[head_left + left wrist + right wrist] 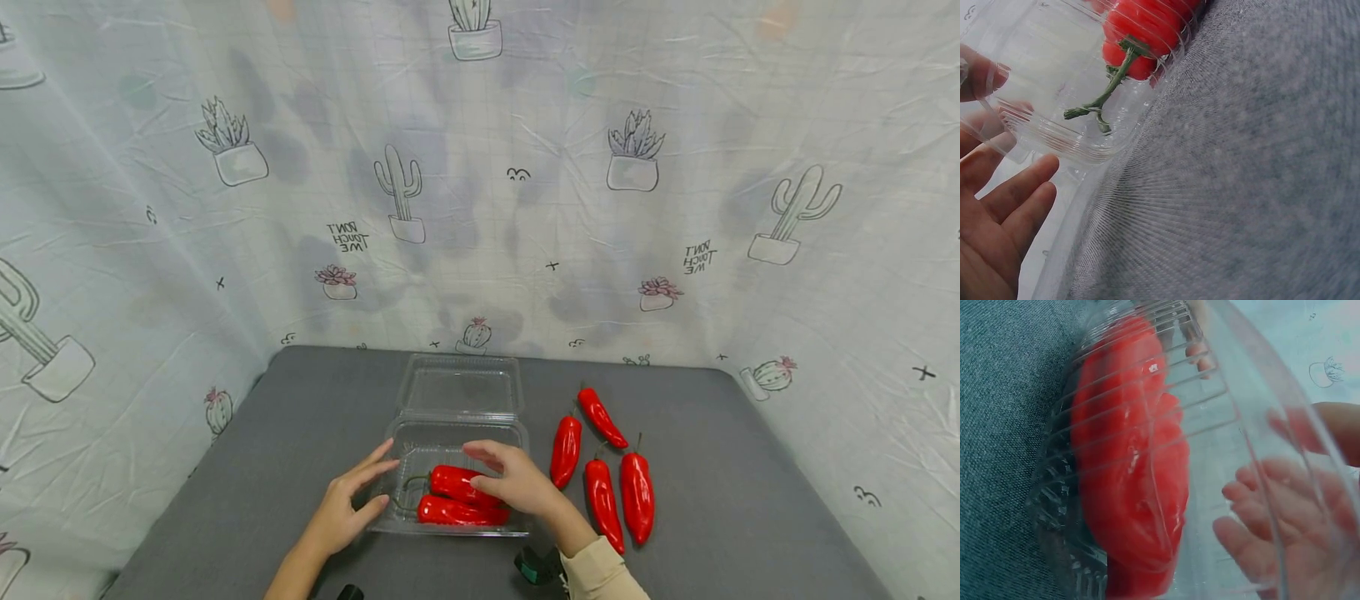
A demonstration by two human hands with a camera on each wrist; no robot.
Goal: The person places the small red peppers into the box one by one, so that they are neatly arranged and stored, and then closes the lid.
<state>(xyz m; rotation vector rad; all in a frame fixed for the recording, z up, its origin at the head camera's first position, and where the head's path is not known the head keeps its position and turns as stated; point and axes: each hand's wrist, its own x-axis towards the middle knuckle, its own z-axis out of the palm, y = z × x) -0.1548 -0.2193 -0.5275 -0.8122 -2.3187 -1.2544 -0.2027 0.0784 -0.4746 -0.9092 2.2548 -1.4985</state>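
Note:
A clear plastic clamshell box (pixel 420 435) lies on the grey table with its lid folded back. Inside, along the near side, are two red chili peppers (pixel 448 481), (pixel 459 511), their green stems pointing left. My left hand (pixel 341 510) is at the box's left rim, fingers extended and spread; in the left wrist view its fingertips overlap the clear wall. Over the right part of the box is my right hand (pixel 521 482), its thumb overlapping the farther pepper in the head view. Seen through the wall in the right wrist view, its fingers (pixel 1254 512) are loose, apart from the peppers.
Right of the box lie several more red chili peppers (pixel 637 500) on the grey table (pixel 712 483). The transparent lid (pixel 460 387) lies toward the back edge. A cactus-print curtain (pixel 517 225) surrounds the table. A dark device (pixel 534 567) is by the right wrist.

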